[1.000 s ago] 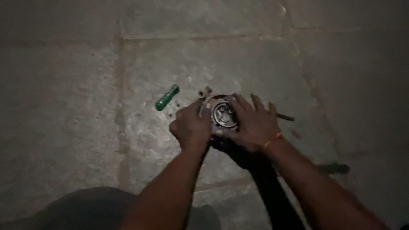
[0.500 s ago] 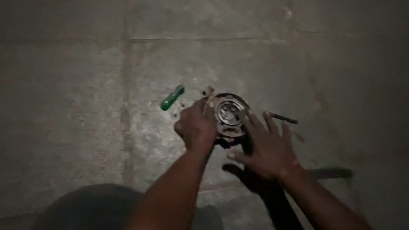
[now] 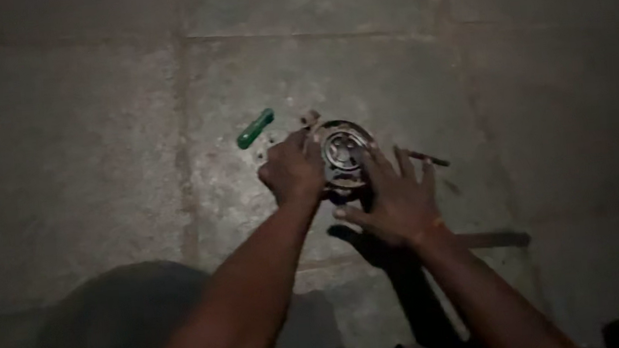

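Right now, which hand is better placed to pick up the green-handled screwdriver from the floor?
Left. The left hand grips the near-left edge of the round metal part, right beside the green-handled screwdriver. The right hand lies open on the part's far side, farther off.

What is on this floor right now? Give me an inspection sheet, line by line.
Surface: grey stone-slab floor with visible joints, dimly lit.
Job's things: round metal disc-shaped part lying on the floor.
Clutter: green-handled tool beside the part; thin dark rod on the other side; small bits near the part, too small to identify.
Grips: left hand closed on the part's rim; right hand open, fingers spread, beside the part.
Cables: nothing seen.
Surroundings: dark shadow at lower left; dark flat bar lying near the right wrist.
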Demonstrator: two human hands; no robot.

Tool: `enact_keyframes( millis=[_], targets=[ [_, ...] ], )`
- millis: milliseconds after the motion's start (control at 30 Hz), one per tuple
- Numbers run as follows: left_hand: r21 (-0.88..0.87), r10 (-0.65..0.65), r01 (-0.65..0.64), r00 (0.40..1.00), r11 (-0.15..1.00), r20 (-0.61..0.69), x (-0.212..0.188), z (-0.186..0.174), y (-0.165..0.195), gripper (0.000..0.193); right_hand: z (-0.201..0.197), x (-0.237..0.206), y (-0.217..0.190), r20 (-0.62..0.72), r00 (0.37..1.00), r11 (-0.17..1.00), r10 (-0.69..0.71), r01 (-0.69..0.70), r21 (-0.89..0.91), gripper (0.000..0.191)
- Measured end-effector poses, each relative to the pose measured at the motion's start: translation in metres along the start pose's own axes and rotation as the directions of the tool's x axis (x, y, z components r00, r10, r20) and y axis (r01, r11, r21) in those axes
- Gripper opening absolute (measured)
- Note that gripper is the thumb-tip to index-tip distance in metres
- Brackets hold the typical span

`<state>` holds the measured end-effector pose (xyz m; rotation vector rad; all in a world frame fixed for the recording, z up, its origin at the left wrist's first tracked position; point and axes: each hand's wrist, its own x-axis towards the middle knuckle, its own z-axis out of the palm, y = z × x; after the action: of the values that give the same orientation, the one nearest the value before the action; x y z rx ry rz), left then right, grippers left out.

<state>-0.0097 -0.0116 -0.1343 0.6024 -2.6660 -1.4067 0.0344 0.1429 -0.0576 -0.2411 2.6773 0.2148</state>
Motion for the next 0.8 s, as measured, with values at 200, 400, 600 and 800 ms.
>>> enact_keyframes(
  millis=[200,400,600,800],
  targets=[
    [0.050,0.003,-0.001,1.000,0.999,-0.030,-0.002,0.003,-0.002,0.037,-0.004,-0.006,-0.011,0.035,0.999,1.000,0.006,-0.006,0.007,0.122],
    [0.001,0.050,-0.050,0.999,0.999,-0.020,-0.003,0.000,-0.003,0.034,-0.007,-0.007,-0.021,-0.060,0.998,0.999,0.021,-0.019,0.036,0.118],
    [0.039,-0.031,0.031,1.000,0.999,-0.003,-0.002,-0.005,0.002,0.037,0.000,-0.010,-0.032,-0.013,0.999,0.999,-0.041,0.041,-0.017,0.124],
    [0.009,-0.104,0.103,0.989,0.995,0.104,-0.002,-0.008,0.002,0.037,0.001,-0.007,-0.036,-0.018,1.000,0.998,-0.012,0.014,0.069,0.128]
  ],
)
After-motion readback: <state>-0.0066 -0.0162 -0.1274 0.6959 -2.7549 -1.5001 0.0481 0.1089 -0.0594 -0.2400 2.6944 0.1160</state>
